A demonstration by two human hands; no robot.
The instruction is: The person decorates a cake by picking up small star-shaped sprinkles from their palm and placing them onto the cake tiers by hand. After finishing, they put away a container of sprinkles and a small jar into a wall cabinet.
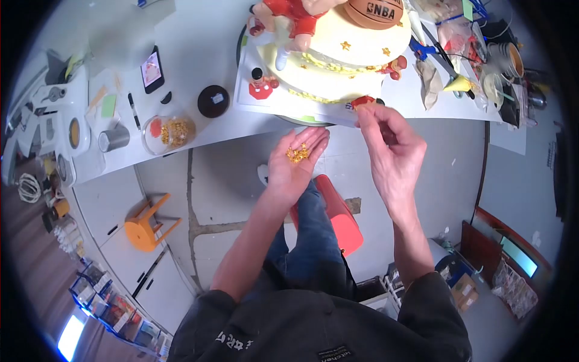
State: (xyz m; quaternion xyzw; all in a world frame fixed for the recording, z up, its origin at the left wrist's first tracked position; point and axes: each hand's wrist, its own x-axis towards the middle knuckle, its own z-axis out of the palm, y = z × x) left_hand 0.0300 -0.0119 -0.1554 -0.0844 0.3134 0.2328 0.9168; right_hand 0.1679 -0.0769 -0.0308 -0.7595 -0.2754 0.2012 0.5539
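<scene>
My left hand is palm up below the table's front edge, fingers stretched out flat. A small heap of gold star-shaped decorations lies on its palm. My right hand is closed in a pinch at the front of the cake; what its fingertips hold, if anything, is too small to make out. Right beside those fingertips is a red decoration, partly hidden by them. The pale yellow tiered cake carries gold stars, a figure in red and a brown NBA basketball.
A clear tub of gold decorations, a black round lid, a pen and a phone lie on the left. Tools and a yellow piping bag crowd the right. Below are an orange stool and a red stool.
</scene>
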